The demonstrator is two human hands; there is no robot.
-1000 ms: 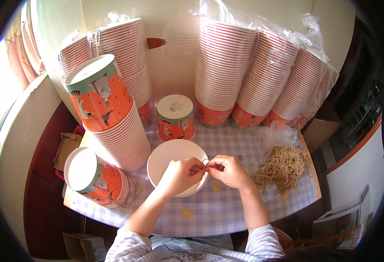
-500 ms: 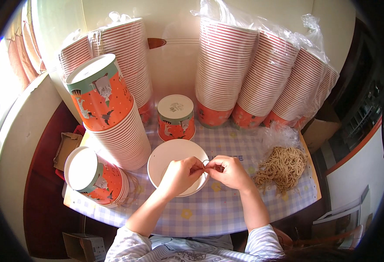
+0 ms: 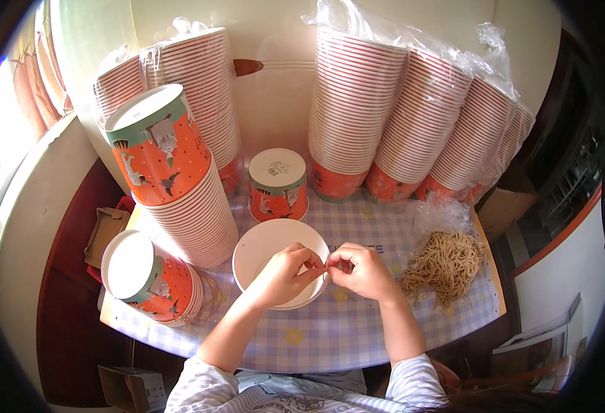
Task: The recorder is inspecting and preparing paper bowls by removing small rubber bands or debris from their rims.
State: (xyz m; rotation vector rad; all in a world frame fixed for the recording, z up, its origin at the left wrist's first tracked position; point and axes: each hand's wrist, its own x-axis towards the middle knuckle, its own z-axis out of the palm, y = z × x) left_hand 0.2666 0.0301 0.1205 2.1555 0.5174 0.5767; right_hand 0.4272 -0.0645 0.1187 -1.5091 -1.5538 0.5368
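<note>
An open paper bucket (image 3: 249, 256), white inside, stands mouth up before me. My left hand (image 3: 283, 277) reaches across its opening, thumb and forefinger pinched at the right rim. Meeting it there is my right hand (image 3: 363, 271), its fingertips also pinched together. Between the fingertips runs a thin cord, mostly hidden by the fingers. Right of the hands lies a heap of tan cords (image 3: 447, 265). Just behind the open bucket, an orange and green paper bucket (image 3: 278, 196) stands upside down.
At the left rise a leaning stack of nested buckets (image 3: 191, 224) and a shorter tipped stack (image 3: 168, 289) with cords beside it. Plastic-wrapped bucket stacks (image 3: 357, 103) line the back. A checked cloth (image 3: 295, 347) covers the table. Cardboard boxes (image 3: 134, 389) sit below.
The fingertips have shifted slightly at the bucket's rim. A small dark loop that showed above them is no longer visible. The bucket and stacks stay in place.
</note>
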